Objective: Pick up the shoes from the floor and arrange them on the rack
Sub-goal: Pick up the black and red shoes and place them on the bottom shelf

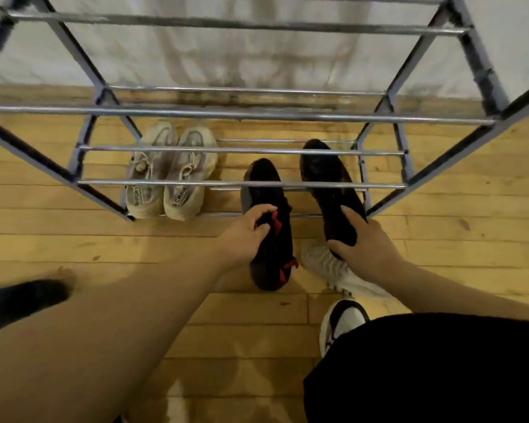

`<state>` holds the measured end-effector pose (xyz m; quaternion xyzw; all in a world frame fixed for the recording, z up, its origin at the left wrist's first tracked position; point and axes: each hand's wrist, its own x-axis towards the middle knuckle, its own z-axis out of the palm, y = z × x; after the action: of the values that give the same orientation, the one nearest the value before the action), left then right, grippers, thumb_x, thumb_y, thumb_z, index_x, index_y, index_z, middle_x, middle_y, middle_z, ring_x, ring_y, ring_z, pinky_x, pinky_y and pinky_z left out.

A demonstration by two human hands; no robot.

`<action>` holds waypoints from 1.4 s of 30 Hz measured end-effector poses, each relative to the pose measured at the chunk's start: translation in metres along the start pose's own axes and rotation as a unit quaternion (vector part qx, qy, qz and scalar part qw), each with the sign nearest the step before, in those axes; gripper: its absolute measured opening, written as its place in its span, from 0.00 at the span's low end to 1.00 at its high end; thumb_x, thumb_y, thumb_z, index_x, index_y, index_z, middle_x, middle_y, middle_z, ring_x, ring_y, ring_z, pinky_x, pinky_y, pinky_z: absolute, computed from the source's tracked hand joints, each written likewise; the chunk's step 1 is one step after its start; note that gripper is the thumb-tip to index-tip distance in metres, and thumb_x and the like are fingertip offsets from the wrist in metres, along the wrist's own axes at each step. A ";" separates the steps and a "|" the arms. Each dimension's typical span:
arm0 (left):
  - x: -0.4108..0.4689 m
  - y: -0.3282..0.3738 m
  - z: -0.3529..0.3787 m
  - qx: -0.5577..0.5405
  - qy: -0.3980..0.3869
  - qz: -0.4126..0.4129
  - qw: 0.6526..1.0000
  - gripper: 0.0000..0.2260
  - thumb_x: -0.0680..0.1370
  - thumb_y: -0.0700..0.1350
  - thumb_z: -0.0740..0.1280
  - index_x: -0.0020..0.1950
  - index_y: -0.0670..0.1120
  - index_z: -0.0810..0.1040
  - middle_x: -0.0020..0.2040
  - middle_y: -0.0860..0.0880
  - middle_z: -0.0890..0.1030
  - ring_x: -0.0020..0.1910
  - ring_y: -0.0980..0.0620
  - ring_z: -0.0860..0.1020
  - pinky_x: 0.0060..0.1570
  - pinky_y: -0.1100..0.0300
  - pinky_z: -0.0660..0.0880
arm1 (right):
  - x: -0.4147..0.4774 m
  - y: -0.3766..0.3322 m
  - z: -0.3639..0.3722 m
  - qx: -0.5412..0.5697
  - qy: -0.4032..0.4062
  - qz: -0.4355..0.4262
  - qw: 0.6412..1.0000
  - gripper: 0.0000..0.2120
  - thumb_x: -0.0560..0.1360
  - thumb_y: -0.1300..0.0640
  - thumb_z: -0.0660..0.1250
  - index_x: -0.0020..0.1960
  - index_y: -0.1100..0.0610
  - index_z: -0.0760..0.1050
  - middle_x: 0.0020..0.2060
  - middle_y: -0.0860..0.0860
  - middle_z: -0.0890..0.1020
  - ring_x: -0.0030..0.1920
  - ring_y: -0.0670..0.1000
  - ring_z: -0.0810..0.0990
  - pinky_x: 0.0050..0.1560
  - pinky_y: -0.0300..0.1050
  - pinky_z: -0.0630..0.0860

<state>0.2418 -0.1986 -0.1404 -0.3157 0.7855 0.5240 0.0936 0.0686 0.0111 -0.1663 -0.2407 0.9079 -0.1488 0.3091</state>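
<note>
Fingers [264, 209] of the left hand [245, 239] are curled over the collar of a black shoe with red trim [272, 257], its upper pinched between them and the thumb. Fingers [353, 216] of the right hand [368, 245] are wrapped round the heel of a plain black shoe [327, 178], with the thumb laid across its near end.

Both shoes are pointed toe-first into the lowest tier of the rack [242, 116], to the right of a beige pair [171, 175] already set there. The plain shoe is seen farther in. The heel of the red-trimmed one is held out over the floor [104, 239], on the near side of the front bar.

The step in hand is judged to be the seating of this black pair on the bottom tier. For the next move, both shoes would need to be pushed farther in until the heels are carried by the near bar, kept parallel and in line with the beige pair, and then released.

Both forearms are stretched forward and down, the left from the near left and the right from the near right, with the wrists bent down.

A white shoe [333, 267] is left on the floor just under the right hand, and a white and dark shoe [342, 322] lies nearer.
</note>
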 end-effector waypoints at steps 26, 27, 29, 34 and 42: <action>0.064 -0.008 0.030 0.163 0.102 -0.052 0.980 0.50 0.69 0.59 0.75 0.83 0.61 0.47 0.75 0.46 0.60 0.73 0.41 0.61 0.67 0.44 0.70 | 0.054 -0.013 0.007 -0.046 0.081 0.012 0.996 0.44 0.78 0.41 0.69 0.83 0.42 0.44 0.78 0.59 0.55 0.74 0.67 0.66 0.66 0.61 0.73; 0.065 -0.007 0.030 0.149 0.104 -0.044 0.982 0.50 0.69 0.58 0.75 0.83 0.60 0.47 0.75 0.47 0.61 0.73 0.42 0.61 0.67 0.45 0.69 | 0.054 -0.012 0.006 -0.041 0.078 0.011 0.996 0.44 0.78 0.42 0.69 0.83 0.42 0.44 0.78 0.58 0.54 0.74 0.67 0.66 0.65 0.61 0.74; 0.068 -0.004 0.031 0.123 0.104 -0.036 0.986 0.51 0.70 0.56 0.76 0.83 0.59 0.47 0.75 0.46 0.61 0.74 0.42 0.59 0.67 0.47 0.68 | 0.055 -0.009 0.004 -0.032 0.066 0.009 0.997 0.46 0.76 0.44 0.70 0.82 0.40 0.43 0.79 0.56 0.52 0.73 0.67 0.67 0.63 0.60 0.75; 0.103 0.015 0.032 0.076 0.142 0.000 0.987 0.49 0.71 0.54 0.77 0.83 0.57 0.50 0.79 0.46 0.58 0.75 0.42 0.63 0.70 0.47 0.69 | 0.056 -0.005 0.005 -0.050 0.065 -0.006 0.997 0.48 0.75 0.45 0.71 0.81 0.37 0.40 0.77 0.55 0.52 0.69 0.66 0.72 0.57 0.58 0.79; 0.116 0.020 0.037 0.095 0.071 0.024 0.993 0.47 0.74 0.54 0.78 0.83 0.60 0.50 0.85 0.48 0.45 0.83 0.42 0.50 0.80 0.43 0.57 | 0.057 0.002 0.006 -0.029 0.071 -0.027 0.997 0.46 0.77 0.47 0.71 0.82 0.39 0.43 0.78 0.55 0.53 0.72 0.65 0.70 0.60 0.58 0.78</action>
<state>0.1322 -0.2073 -0.1968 -0.3225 0.8439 0.4252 0.0549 0.0324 -0.0177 -0.1995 -0.2624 0.9248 -0.1476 0.2326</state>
